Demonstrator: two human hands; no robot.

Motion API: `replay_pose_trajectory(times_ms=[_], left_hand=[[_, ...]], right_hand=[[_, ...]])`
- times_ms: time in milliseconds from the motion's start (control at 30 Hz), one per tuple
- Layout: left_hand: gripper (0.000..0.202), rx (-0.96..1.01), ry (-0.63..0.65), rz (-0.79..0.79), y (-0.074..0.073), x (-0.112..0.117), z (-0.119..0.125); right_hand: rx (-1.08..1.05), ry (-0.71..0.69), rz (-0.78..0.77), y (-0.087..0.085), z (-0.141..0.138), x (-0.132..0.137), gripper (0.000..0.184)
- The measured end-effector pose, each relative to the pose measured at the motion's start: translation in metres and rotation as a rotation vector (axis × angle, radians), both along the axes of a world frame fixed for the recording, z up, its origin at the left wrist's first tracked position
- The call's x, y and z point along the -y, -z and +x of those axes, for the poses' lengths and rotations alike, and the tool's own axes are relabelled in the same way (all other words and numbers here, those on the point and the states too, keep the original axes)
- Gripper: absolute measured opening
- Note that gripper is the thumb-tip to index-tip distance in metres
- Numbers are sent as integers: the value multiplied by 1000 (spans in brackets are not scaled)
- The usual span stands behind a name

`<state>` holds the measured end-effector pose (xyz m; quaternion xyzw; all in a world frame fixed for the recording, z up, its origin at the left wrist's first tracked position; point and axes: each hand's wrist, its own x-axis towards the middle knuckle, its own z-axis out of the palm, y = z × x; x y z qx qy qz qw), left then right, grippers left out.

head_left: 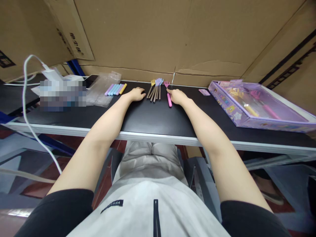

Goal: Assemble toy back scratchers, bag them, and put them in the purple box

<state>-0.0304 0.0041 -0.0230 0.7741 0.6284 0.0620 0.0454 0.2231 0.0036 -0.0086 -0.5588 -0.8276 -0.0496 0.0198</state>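
Two bare hands at a black table, the right one on a small pink rake

A seated person, seen from the head down, reaches both arms over a black table (153, 120) backed by cardboard (148, 36). The pink rake (170, 101) lies just right of centre, its toothed head pointing away and its handle toward the person. The right hand (178, 97) touches it between head and handle, index finger stretched forward; whether the fingers grip it or merely rest there, I cannot tell. The left hand (137, 94) lies palm down, fingers loosely apart, with nothing visible in them. Between the hands, rakes with bare metal stems (156, 91) lie fanned out, heads yellow, lilac and blue.

Left of the left hand, pastel handles (115, 89) sit in a row beside clear plastic bags (100, 93). To the right are a pink card (204, 92) and a purple display box (225, 106).

The pink rake looks light and stiff, its smooth handle perhaps a little slippery. The thick handle seems the surest hold; the thin teeth could bend or snap if squeezed.
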Motion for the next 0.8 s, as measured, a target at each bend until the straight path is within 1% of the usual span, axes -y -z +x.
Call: replay_pose_trajectory(times_ms=[133, 267, 467, 800], left_hand=[[62, -58, -24, -26, -7, 8, 4], [62, -75, -24, -26, -8, 10, 5], [62, -79, -14, -28, -7, 8, 5], [61, -77, -15, -33, -7, 9, 6]], right_hand=[[-39, 63, -45, -1, 1, -2, 52], [-49, 125, -92, 1, 9, -12, 51], [-87, 93, -98, 4, 27, -22, 54], [-82, 103, -70, 9, 25, -27, 50]])
